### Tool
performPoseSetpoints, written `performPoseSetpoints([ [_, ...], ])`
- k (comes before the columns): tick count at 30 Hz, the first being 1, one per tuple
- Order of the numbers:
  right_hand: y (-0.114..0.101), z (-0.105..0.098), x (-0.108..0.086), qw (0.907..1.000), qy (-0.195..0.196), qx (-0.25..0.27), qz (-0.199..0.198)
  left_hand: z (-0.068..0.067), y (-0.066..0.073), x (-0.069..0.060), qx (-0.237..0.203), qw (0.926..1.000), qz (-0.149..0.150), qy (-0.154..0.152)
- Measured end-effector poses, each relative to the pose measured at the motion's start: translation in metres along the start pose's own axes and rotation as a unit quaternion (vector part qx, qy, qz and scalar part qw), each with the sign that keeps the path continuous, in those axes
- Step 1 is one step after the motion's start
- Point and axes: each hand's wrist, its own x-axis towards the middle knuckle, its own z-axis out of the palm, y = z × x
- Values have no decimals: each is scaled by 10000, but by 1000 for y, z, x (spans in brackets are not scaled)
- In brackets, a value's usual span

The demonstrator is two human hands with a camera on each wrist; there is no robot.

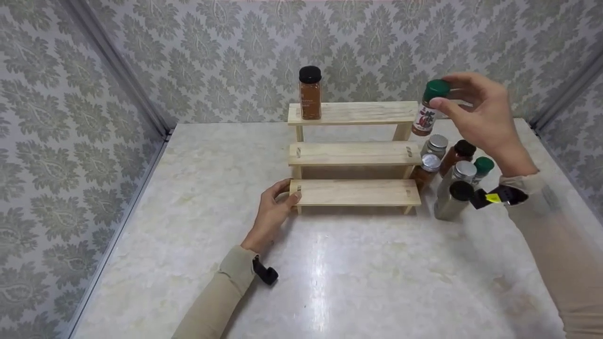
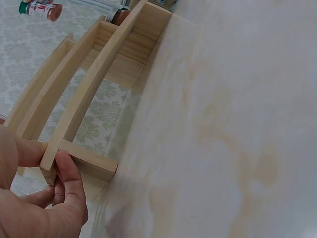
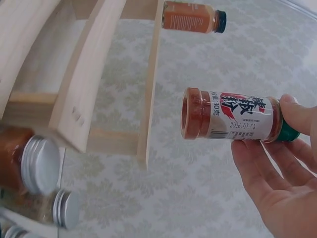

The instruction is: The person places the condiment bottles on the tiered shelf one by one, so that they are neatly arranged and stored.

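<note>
My right hand (image 1: pixel 485 113) pinches a green-capped spice jar (image 1: pixel 426 110) by its cap, in the air beside the right end of the top shelf. Reddish powder and a white label show on this jar in the right wrist view (image 3: pixel 242 115). With thumb and fingers, my left hand (image 1: pixel 271 212) grips the left end of the bottom step of a three-tier wooden rack (image 1: pixel 353 193). That grip on the board's end shows closely in the left wrist view (image 2: pixel 54 193). On the left of the top tier stands a black-capped jar of orange-brown spice (image 1: pixel 310 96).
Several spice jars cluster on the marbled table (image 1: pixel 212 165) right of the rack, among them a silver-lidded jar (image 1: pixel 426 174), a black-capped jar (image 1: pixel 452 202) and another green-capped jar (image 1: pixel 483 168). A patterned wall (image 1: pixel 254 56) rises behind the rack.
</note>
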Motion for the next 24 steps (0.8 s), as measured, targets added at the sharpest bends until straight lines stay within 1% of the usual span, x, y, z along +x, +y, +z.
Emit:
performPoseSetpoints([
  [3,-5,11,7,9999,-66,82,-33,0,0,0,56,9999,-58,69],
  [7,-11,25,16,9997,-112,194,-18,1,1,0,58,9999,-90,88],
  [10,-17,35,23,9998,-102,162,-65,1,1,0,122,9999,-42,92],
  [12,-19,43,27,9998,-84,109,-172,1,1,0,160,9999,10,62],
  [14,-20,50,31,9995,-78,70,-299,1,1,0,184,9998,52,16],
  [17,-19,63,40,9993,-109,85,-339,-1,1,0,143,9998,95,-26],
  [24,-18,92,56,9993,-235,295,10,0,0,0,158,9998,49,56],
])
